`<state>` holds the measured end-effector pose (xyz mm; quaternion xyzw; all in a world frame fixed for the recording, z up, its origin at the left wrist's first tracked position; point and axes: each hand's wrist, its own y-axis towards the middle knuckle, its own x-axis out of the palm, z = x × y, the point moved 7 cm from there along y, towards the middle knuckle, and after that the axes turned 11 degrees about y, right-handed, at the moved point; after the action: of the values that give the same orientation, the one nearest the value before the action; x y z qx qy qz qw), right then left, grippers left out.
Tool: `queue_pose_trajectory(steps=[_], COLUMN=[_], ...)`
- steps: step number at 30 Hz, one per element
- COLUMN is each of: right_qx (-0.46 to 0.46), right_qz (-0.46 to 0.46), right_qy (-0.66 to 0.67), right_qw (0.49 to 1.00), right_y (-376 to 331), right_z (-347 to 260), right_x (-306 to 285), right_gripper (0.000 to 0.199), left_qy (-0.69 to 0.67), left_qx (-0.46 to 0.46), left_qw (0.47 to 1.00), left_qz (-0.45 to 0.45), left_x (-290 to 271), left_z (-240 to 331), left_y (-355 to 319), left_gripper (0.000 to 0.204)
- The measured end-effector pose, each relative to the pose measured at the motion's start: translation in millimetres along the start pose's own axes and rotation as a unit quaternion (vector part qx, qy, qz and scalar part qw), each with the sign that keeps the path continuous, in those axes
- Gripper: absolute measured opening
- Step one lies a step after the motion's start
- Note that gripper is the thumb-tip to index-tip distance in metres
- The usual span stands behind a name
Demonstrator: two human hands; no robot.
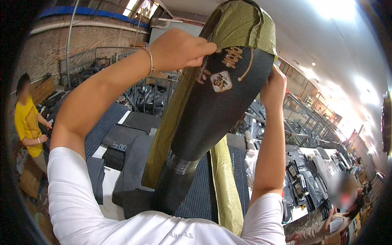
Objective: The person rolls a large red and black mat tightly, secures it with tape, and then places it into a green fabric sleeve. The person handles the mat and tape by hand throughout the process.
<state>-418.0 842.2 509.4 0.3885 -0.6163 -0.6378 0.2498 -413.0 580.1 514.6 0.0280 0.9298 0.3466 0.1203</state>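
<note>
A thick rolled black mat [212,118] stands tilted in front of me, its upper end leaning away to the right. It bears brown printed marks and a small square picture, and grey tape [179,162] wraps its narrower lower part. An olive-green woven sack [245,28] covers the roll's top, and more green material hangs along its left side. My left hand [181,48], raised high, is closed in a pinch on the sack's edge. On the roll's other side, my right hand [274,87] is closed by the sack's edge, its fingertips partly hidden behind the roll.
Folded dark mats [126,136] and ribbed mats lie on a white table below. A green woven strip [228,188] lies beyond the roll. Plastic-wrapped dark packages [300,179] cover the right side. One person [28,122] stands far left, another [341,204] lower right. Metal railings [314,126] run behind.
</note>
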Motion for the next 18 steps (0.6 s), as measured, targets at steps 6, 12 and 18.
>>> queue_pose_trajectory(steps=[6,12,18], right_qx=[-0.038,0.015,-0.014], right_qz=[0.059,-0.016,-0.136], right_qy=[-0.023,-0.068,0.051], right_qw=[0.997,0.997,0.989], right_y=[-70,-93,-58], right_z=[-19,-33,-9], right_x=[23,6,35], right_gripper=[0.02,0.028,0.026], left_qy=[0.016,-0.032,-0.15], left_qx=[-0.051,-0.018,-0.18], left_qw=[0.994,0.998,0.962], left_qz=[0.093,0.048,0.138], left_x=[-35,-40,-67], left_z=[-29,6,5], left_y=[19,49,53], left_gripper=[0.026,0.02,0.043])
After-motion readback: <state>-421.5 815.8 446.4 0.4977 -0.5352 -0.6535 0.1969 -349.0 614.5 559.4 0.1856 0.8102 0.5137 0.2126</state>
